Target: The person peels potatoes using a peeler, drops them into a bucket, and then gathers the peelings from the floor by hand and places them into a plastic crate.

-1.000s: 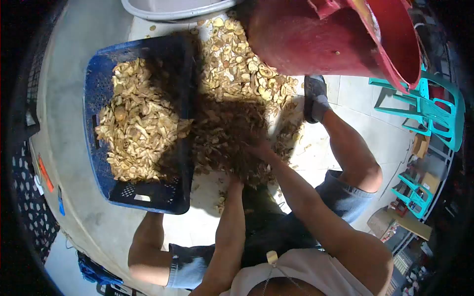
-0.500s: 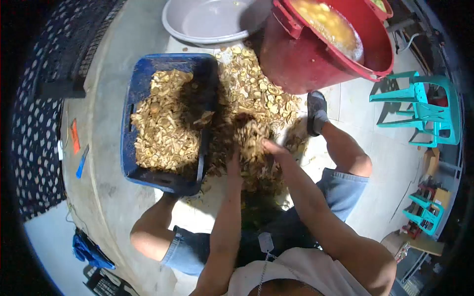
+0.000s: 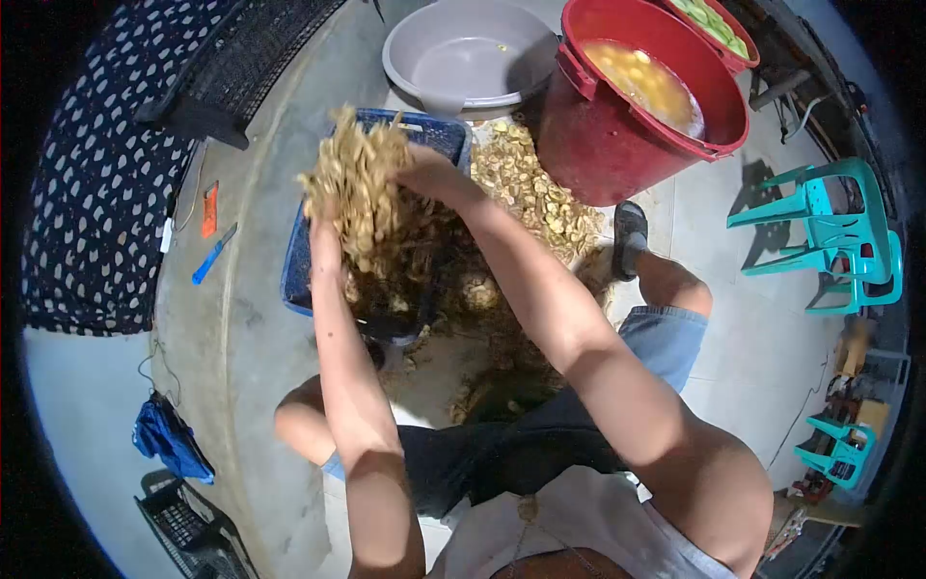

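Note:
A big heap of brown and yellowish peelings (image 3: 357, 179) is held up between my two hands over the blue plastic basket (image 3: 299, 261). My left hand (image 3: 326, 214) supports the heap from its near side, its fingers mostly hidden by the peelings. On the right side of the heap, my right hand (image 3: 424, 174) presses against it with bent fingers. More peelings lie in the basket below, in shadow. Loose peelings and round slices (image 3: 526, 179) are spread on the floor to the right of the basket.
A grey basin (image 3: 468, 53) and a red tub (image 3: 598, 145) with yellowish liquid stand beyond the peelings. Teal stools (image 3: 830, 217) are at the right. A blue knife (image 3: 214, 253) and an orange object (image 3: 209, 210) lie at the left. A black crate (image 3: 188, 526) is at lower left.
Both hands have risen from the floor pile and moved left over the basket, carrying a heap of peelings. The view has shifted, showing more of the basin and red tub.

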{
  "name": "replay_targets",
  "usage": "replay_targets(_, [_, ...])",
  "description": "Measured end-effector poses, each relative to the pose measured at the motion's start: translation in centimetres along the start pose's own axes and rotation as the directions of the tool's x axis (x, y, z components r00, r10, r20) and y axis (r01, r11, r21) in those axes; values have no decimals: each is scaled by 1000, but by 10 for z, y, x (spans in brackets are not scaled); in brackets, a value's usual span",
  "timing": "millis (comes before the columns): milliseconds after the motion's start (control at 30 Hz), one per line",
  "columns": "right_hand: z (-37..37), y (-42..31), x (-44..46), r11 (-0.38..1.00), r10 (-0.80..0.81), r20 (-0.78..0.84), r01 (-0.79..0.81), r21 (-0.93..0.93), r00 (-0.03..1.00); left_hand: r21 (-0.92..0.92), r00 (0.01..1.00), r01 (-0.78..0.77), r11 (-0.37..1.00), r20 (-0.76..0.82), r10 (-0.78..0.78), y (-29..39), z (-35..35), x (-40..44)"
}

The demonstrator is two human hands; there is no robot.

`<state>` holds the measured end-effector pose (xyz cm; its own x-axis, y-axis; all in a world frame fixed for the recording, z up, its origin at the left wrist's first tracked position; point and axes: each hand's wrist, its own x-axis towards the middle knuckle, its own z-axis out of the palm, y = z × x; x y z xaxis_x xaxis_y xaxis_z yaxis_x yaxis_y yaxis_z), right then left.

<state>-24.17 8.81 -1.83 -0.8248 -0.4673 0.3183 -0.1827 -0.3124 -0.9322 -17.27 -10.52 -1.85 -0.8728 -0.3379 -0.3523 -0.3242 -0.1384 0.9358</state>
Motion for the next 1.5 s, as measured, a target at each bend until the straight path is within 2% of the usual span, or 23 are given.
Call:
replay_targets(33, [-1, 8, -2, 998, 27, -10, -28, -63, 1000, 328, 997, 71, 942, 7, -77, -18, -19, 6])
replay_targets(67, [-5, 16, -15, 842, 263, -122, -290, -456, 957, 614, 989, 125, 779, -10, -150, -34, -35, 11])
replay_targets(100, [-15, 24, -26, 476, 423, -320, -509, -717, 848, 533, 999, -10, 846, -20, 25, -44, -28, -9])
replay_targets(133, [-30, 32, -41, 471, 437, -336, -531, -704, 834, 502, 996, -28, 864, -57, 66, -68, -27, -6])
replay_targets(167, [-48, 40, -62, 632, 473, -292, -551, -545, 831, 472, 991, -39, 881, -98, 96, -94, -26, -3])
replay_targets(200, [-67, 48, -80, 754, 497, -242, -552, -356, 834, 280, 991, -124, 952, -11, 132, -104, -15, -11])
replay_targets(233, [-91, 75, -99, 689, 629, -334, -703, -177, 702, 66, 981, -190, 980, 56, 187, -110, 5, -22])
replay_targets(267, [-108, 88, -113, 576, 627, -447, -766, -285, 638, -114, 999, 15, 993, -36, -19, -116, 29, -34])
replay_targets(300, [-126, 101, -126, 436, 614, -552, -825, -358, 564, -253, 951, 290, 923, 185, -248, -121, 41, -44])
replay_targets(367, [-159, 112, -139, -164, 785, -529, -716, -679, 322, 343, 804, 110, 933, 521, -287, -172, 63, -44])
replay_targets(433, [-197, 145, -142, -287, 791, -568, -680, -674, 229, 412, 672, 405, 816, 471, -572, -245, 85, -52])
replay_targets(533, [-251, 183, -117, -220, 739, -603, -738, -638, 301, 118, 643, 754, 646, 65, -763, -362, 68, -60])
replay_targets(733, [-350, 290, -43, -292, 620, -547, -482, -826, 562, -211, 492, 788, 579, -349, -797, -464, 12, -54])
replay_targets(800, [-372, 319, -24, -354, 463, -580, -460, -814, 670, -263, 463, 783, 564, -360, -810, -475, 15, -55])
replay_targets(833, [-381, 299, 6, -295, 723, -575, -582, -758, 382, -286, 449, 782, 554, -358, -818, -479, 19, -55])
replay_targets(933, [-439, 363, 4, -89, 700, -550, -709, -700, 456, -332, 417, 787, 521, -337, -844, -490, 30, -62])
replay_targets(1067, [-429, 373, -1, -150, 674, -603, -719, -678, 428, -366, 401, 787, 496, -306, -863, -494, 47, -68])
replay_targets(1133, [-403, 361, -13, -194, 608, -606, -644, -740, 513, -386, 408, 778, 495, -289, -866, -498, 56, -65])
replay_targets(1167, [-382, 354, -28, -260, 502, -561, -504, -824, 658, -387, 411, 777, 495, -283, -867, -496, 60, -61])
replay_targets(1333, [-269, 348, -110, -301, 492, -542, -451, -840, 682, -387, 467, 754, 530, -252, -848, -485, 77, -44])
replay_targets(1400, [-220, 356, -139, -127, 606, -575, -647, -752, 550, -378, 486, 748, 546, -247, -838, -476, 74, -43])
replay_targets(1433, [-200, 338, -150, -159, 511, -425, -404, -901, 747, -377, 495, 743, 554, -249, -833, -474, 71, -45])
replay_targets(1500, [-198, 335, -158, -227, 412, -227, -142, -964, 882, -364, 509, 737, 569, -255, -822, -470, 58, -50])
